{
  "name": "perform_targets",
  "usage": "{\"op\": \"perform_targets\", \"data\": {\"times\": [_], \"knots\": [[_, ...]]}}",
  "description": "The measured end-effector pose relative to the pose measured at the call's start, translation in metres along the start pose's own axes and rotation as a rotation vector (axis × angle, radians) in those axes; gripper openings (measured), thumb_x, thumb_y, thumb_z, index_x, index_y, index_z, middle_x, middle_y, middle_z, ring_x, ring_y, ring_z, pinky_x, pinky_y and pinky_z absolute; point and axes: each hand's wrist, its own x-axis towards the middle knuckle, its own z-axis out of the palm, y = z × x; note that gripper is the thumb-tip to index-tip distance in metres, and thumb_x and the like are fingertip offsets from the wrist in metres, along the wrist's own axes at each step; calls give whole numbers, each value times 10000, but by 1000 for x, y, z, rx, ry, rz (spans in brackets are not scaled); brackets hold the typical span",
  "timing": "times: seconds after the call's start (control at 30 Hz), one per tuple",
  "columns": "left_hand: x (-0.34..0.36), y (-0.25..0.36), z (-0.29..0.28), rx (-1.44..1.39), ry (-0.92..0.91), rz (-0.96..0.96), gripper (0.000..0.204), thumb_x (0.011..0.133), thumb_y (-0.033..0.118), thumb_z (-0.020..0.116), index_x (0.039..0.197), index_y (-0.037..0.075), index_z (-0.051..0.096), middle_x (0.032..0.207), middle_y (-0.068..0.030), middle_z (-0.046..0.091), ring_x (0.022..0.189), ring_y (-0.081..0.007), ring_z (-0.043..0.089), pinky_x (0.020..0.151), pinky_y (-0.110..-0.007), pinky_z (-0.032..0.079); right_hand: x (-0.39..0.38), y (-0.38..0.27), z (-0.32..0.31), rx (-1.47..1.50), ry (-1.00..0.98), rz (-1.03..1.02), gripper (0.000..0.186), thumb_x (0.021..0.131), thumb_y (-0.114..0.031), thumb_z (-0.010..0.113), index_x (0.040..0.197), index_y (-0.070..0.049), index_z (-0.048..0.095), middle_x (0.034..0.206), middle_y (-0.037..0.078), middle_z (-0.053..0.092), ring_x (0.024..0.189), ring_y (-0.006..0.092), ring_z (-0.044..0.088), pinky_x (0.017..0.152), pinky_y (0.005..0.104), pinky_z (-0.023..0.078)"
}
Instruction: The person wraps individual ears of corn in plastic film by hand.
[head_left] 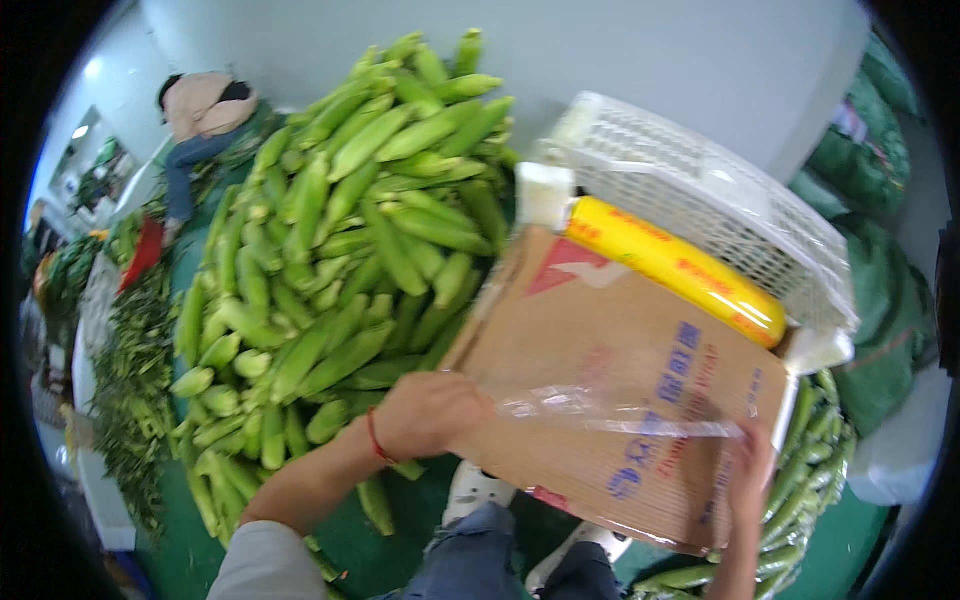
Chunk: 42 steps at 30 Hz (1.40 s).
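Observation:
A brown cardboard box [600,310] with printing rests on a white plastic crate [700,160] at centre right. A clear plastic strip [640,426] stretches across the box. My left hand [430,410], with a red cord on the wrist, is closed on the strip's left end at the box's left edge. My right hand [748,470], slightly blurred, holds the strip's other end by the right edge. A yellow cylindrical roll [675,270] lies behind the box. A heap of green corn cobs [340,230] lies to the left, and plastic-wrapped cobs [805,480] lie under the right side.
A person [205,110] in a beige top bends at the back left, near loose leafy husks [135,380] and a red object [143,255]. Green sacks [870,320] are piled at the right. A pale wall [650,60] stands behind, and my shoes [480,485] are on the green floor.

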Motion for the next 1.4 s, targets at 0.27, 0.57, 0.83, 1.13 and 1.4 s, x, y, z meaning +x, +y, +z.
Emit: {"op": "perform_targets", "data": {"times": [0.27, 0.57, 0.83, 1.13, 1.4], "knots": [[-139, 9, 17, -90, 153, -848, 263, 852, 130, 674, 1073, 39, 566, 1000, -139, 605, 944, -316, 597, 820, -404, 474, -143, -19, -31, -233, -302, -157, 104, 929, -28, 572, 1021, -5, 615, 905, 181, 612, 872, 332, 593, 771, 386, 475], [-235, -114, 1, 683, -320, -1313, 469, 791, 338, 745, 1080, 7, 580, 1048, -199, 623, 1050, -372, 525, 918, -452, 427, -120, -31, -12, -181, -302, 30, 52, 882, -28, 601, 844, 5, 615, 758, 118, 646, 693, 247, 658, 637, 328, 502], [-70, 28, -39, 300, 44, -935, 538, 795, -13, 656, 1299, -23, 470, 1233, -175, 528, 1130, -328, 527, 960, -395, 432, -130, -42, -10, -300, -204, -8, 96, 823, -71, 670, 852, -70, 579, 738, 109, 627, 722, 312, 626, 682, 415, 449], [98, 76, 74, -92, -460, 76, 508, 813, 341, 703, 1298, 243, 590, 1037, -126, 562, 927, -286, 578, 803, -392, 504, -132, -71, -30, 452, -34, 171, 120, 920, -79, 619, 1008, 1, 607, 848, 139, 676, 872, 256, 680, 800, 325, 510], [21, 107, 71, 61, -63, -358, 533, 785, 309, 737, 1242, 65, 611, 1321, -167, 544, 1085, -291, 594, 911, -406, 476, -23, -33, 34, -385, 56, -353, 401, 810, -390, 691, 1061, -83, 634, 988, 91, 601, 891, 297, 582, 787, 408, 453]]}}
